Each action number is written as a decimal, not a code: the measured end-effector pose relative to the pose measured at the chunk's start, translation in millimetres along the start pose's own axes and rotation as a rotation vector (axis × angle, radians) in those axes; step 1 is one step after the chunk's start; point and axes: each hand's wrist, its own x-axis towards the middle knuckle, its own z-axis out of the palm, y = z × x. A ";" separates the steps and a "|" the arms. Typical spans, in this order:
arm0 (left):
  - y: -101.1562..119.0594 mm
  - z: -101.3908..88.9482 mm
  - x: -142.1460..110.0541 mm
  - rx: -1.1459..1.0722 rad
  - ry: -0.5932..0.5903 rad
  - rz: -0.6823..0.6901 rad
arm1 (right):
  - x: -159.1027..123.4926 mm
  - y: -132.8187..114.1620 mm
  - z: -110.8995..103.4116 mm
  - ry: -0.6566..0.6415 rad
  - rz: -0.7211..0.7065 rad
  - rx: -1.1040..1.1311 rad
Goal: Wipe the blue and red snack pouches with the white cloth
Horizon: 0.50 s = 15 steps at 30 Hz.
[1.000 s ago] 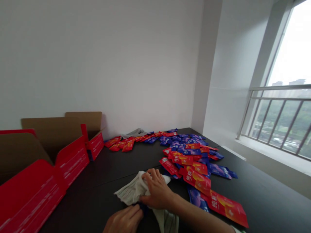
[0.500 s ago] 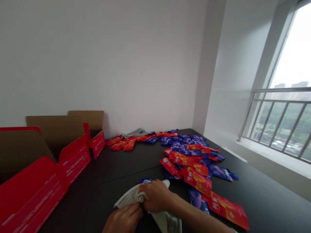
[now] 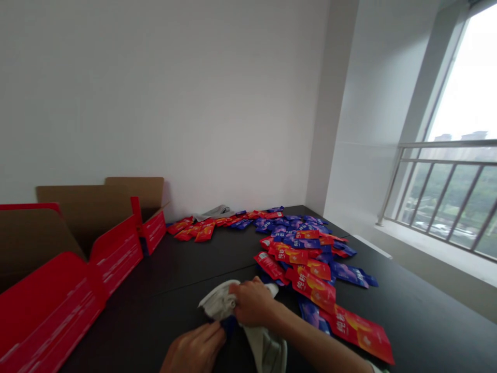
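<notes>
Clock hours are taken from the hands. The smooth, pale wall [image 3: 174, 103] spans the view beyond the flat black table [image 3: 135, 321], whose top is crossed by a thin seam. At ten o'clock stand open cartons [image 3: 116, 254], glossy red outside and plain brown cardboard inside. The metal railing [image 3: 446, 144], with slim bars, runs at two. From twelve to three spread flat, shiny, rectangular pouches [image 3: 289, 254], red-orange and blue-purple, overlapping. The crumpled off-white cloth [image 3: 217, 301] lies on the table under the right hand [image 3: 254, 303], which clenches its bunched folds. The left hand [image 3: 194, 347], fingers bent, touches a mostly hidden dark blue piece [image 3: 229, 325]; whether it grips that, I cannot tell.
</notes>
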 end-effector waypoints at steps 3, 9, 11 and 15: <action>1.3 -1.6 0.0 -0.008 -0.025 -0.030 | 1.6 4.2 -0.5 0.062 0.134 -0.017; 0.3 -2.2 -0.5 -0.045 -0.133 -0.076 | -7.5 5.1 -4.8 -0.173 -0.193 0.111; 0.6 -2.5 0.2 -0.035 -0.119 -0.066 | -6.1 4.1 -3.6 -0.117 -0.112 0.086; 2.7 -3.8 1.5 -0.019 -0.056 -0.060 | 0.4 6.1 0.3 0.023 0.150 0.020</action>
